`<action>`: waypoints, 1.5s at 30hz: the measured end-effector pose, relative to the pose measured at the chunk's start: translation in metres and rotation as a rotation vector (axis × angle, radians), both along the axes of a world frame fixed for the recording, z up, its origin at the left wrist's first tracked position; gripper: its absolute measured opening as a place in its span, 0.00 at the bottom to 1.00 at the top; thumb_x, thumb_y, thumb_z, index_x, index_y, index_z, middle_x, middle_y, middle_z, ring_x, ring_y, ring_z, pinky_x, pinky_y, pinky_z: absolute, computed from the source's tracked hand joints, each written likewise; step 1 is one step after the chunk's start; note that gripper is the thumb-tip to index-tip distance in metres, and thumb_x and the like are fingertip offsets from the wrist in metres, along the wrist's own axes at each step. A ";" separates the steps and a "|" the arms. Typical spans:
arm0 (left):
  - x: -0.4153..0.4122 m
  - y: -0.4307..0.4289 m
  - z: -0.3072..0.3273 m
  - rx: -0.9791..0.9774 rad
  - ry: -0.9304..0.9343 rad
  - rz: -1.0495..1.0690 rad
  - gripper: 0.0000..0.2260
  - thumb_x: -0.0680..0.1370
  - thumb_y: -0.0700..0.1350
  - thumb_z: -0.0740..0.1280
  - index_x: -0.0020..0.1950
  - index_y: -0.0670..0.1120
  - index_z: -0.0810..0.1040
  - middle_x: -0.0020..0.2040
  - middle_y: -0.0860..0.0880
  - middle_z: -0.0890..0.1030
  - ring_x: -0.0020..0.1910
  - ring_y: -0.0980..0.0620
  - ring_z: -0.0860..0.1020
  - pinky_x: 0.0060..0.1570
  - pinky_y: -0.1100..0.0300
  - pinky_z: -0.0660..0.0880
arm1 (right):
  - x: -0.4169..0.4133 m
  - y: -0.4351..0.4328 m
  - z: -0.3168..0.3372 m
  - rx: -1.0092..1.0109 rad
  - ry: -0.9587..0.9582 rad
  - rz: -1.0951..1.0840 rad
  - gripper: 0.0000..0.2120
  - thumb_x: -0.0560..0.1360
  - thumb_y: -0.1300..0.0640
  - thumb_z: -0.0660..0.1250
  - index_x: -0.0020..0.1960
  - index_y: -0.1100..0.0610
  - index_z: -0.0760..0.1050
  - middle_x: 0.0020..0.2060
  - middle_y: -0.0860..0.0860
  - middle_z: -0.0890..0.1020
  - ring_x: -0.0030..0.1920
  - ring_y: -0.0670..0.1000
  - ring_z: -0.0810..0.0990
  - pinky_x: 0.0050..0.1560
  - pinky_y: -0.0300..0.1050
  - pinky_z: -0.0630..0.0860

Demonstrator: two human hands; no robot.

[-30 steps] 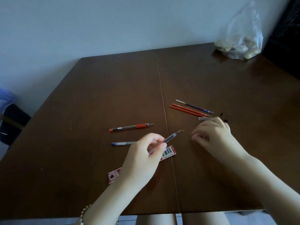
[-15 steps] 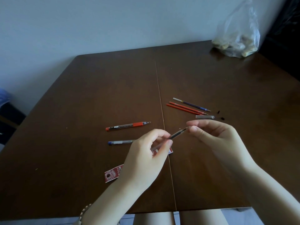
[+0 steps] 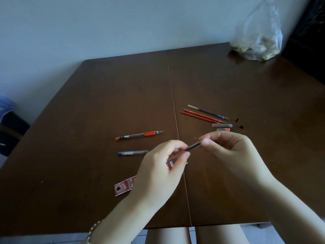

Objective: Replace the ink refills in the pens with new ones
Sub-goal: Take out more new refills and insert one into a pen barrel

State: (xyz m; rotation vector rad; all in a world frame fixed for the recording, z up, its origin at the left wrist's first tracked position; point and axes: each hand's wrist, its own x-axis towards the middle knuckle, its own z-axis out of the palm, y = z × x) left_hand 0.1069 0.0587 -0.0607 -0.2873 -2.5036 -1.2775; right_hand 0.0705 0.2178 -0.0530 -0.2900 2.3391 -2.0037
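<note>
A dark pen (image 3: 193, 147) is held above the brown table (image 3: 105, 95), its barrel in my left hand (image 3: 161, 166). My right hand (image 3: 228, 148) pinches the pen's tip end between thumb and fingers. A red pen (image 3: 139, 135) and a blue pen (image 3: 131, 153) lie uncapped on the table to the left. Two red refills (image 3: 200, 117) and a blue refill (image 3: 207, 112) lie beyond my right hand. A grey cap (image 3: 222, 125) and a red cap (image 3: 224, 129) rest beside them.
A red refill packet (image 3: 124, 186) lies under my left wrist. Two tiny black bits (image 3: 241, 127) sit right of the caps. A clear plastic bag (image 3: 258, 36) with light lumps stands at the far right corner against the wall.
My right hand lifted off the table and came to the pen's tip, closing on it. The left hand raised the pen slightly.
</note>
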 end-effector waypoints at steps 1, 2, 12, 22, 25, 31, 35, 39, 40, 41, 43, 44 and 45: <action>0.000 0.000 -0.001 0.000 0.001 -0.002 0.08 0.71 0.46 0.65 0.47 0.47 0.79 0.40 0.60 0.78 0.48 0.65 0.77 0.39 0.77 0.73 | 0.001 0.000 0.000 -0.002 -0.002 0.005 0.09 0.60 0.47 0.67 0.36 0.50 0.79 0.29 0.41 0.83 0.32 0.39 0.79 0.34 0.27 0.73; 0.000 0.000 -0.001 0.002 -0.002 -0.004 0.08 0.71 0.46 0.65 0.47 0.47 0.79 0.40 0.59 0.78 0.48 0.64 0.77 0.40 0.77 0.73 | 0.002 0.000 -0.001 -0.030 -0.016 0.018 0.10 0.60 0.47 0.67 0.38 0.51 0.79 0.29 0.41 0.83 0.33 0.39 0.79 0.34 0.27 0.74; 0.000 0.000 0.000 0.004 -0.005 -0.008 0.07 0.71 0.46 0.65 0.47 0.47 0.79 0.39 0.63 0.77 0.46 0.65 0.77 0.40 0.77 0.73 | 0.005 -0.003 -0.008 -0.318 -0.207 0.061 0.12 0.61 0.49 0.69 0.42 0.55 0.80 0.29 0.49 0.81 0.29 0.45 0.75 0.28 0.33 0.71; -0.002 0.001 0.002 0.005 -0.043 -0.009 0.07 0.71 0.47 0.65 0.47 0.48 0.79 0.38 0.66 0.75 0.45 0.64 0.77 0.38 0.77 0.72 | 0.008 -0.008 -0.019 -0.482 -0.302 0.052 0.20 0.54 0.42 0.75 0.37 0.57 0.80 0.28 0.51 0.82 0.28 0.44 0.75 0.27 0.33 0.71; -0.003 0.001 0.001 0.008 -0.049 -0.014 0.07 0.71 0.47 0.64 0.47 0.49 0.79 0.38 0.64 0.76 0.45 0.64 0.77 0.38 0.77 0.72 | 0.009 -0.009 -0.018 -0.528 -0.317 0.077 0.20 0.54 0.44 0.77 0.41 0.55 0.81 0.33 0.52 0.84 0.30 0.45 0.78 0.29 0.34 0.73; -0.002 0.002 0.000 -0.004 -0.048 -0.009 0.08 0.71 0.48 0.64 0.47 0.49 0.79 0.39 0.60 0.78 0.46 0.60 0.77 0.40 0.76 0.72 | 0.009 -0.007 -0.017 -0.495 -0.332 0.063 0.16 0.57 0.46 0.75 0.38 0.56 0.80 0.31 0.51 0.83 0.30 0.46 0.77 0.30 0.34 0.74; -0.002 0.001 -0.001 0.011 -0.045 -0.001 0.07 0.71 0.47 0.65 0.47 0.49 0.79 0.39 0.63 0.77 0.47 0.62 0.77 0.39 0.77 0.72 | 0.010 -0.007 -0.018 -0.544 -0.336 0.045 0.09 0.61 0.51 0.72 0.38 0.55 0.82 0.30 0.52 0.83 0.32 0.46 0.79 0.30 0.34 0.74; -0.002 0.002 -0.001 -0.007 -0.026 -0.017 0.06 0.71 0.47 0.65 0.46 0.49 0.79 0.39 0.63 0.77 0.46 0.61 0.77 0.41 0.75 0.73 | 0.010 -0.009 -0.021 -0.554 -0.335 0.069 0.24 0.50 0.41 0.78 0.39 0.54 0.82 0.34 0.52 0.85 0.33 0.46 0.79 0.33 0.35 0.76; -0.003 0.002 -0.001 -0.004 -0.025 -0.019 0.07 0.72 0.47 0.65 0.47 0.49 0.79 0.39 0.61 0.78 0.46 0.60 0.78 0.41 0.74 0.74 | 0.010 -0.009 -0.021 -0.583 -0.341 0.080 0.26 0.49 0.42 0.79 0.42 0.54 0.82 0.36 0.52 0.85 0.34 0.45 0.81 0.33 0.35 0.76; -0.003 0.001 -0.001 -0.002 -0.024 -0.017 0.07 0.71 0.47 0.65 0.47 0.49 0.79 0.39 0.61 0.79 0.46 0.60 0.78 0.41 0.74 0.74 | 0.010 -0.010 -0.021 -0.596 -0.337 0.082 0.26 0.49 0.42 0.79 0.43 0.54 0.83 0.36 0.52 0.85 0.35 0.45 0.81 0.33 0.34 0.77; -0.003 0.002 -0.002 -0.001 -0.024 -0.013 0.07 0.71 0.47 0.65 0.46 0.49 0.79 0.39 0.62 0.78 0.46 0.61 0.78 0.41 0.75 0.73 | 0.009 -0.011 -0.022 -0.568 -0.309 0.048 0.25 0.48 0.41 0.79 0.38 0.55 0.83 0.34 0.51 0.85 0.33 0.45 0.80 0.31 0.34 0.75; -0.002 0.002 -0.002 0.000 -0.027 -0.017 0.07 0.71 0.47 0.65 0.46 0.49 0.79 0.38 0.63 0.77 0.46 0.61 0.77 0.40 0.75 0.73 | 0.009 -0.011 -0.023 -0.546 -0.303 0.031 0.25 0.47 0.39 0.78 0.35 0.56 0.82 0.32 0.50 0.84 0.31 0.44 0.79 0.31 0.34 0.75; -0.002 0.003 -0.002 0.002 -0.032 -0.025 0.07 0.71 0.47 0.65 0.46 0.49 0.79 0.38 0.62 0.77 0.46 0.61 0.77 0.41 0.75 0.73 | 0.009 -0.011 -0.024 -0.538 -0.310 0.025 0.25 0.47 0.39 0.78 0.34 0.56 0.82 0.31 0.50 0.84 0.31 0.44 0.78 0.32 0.34 0.75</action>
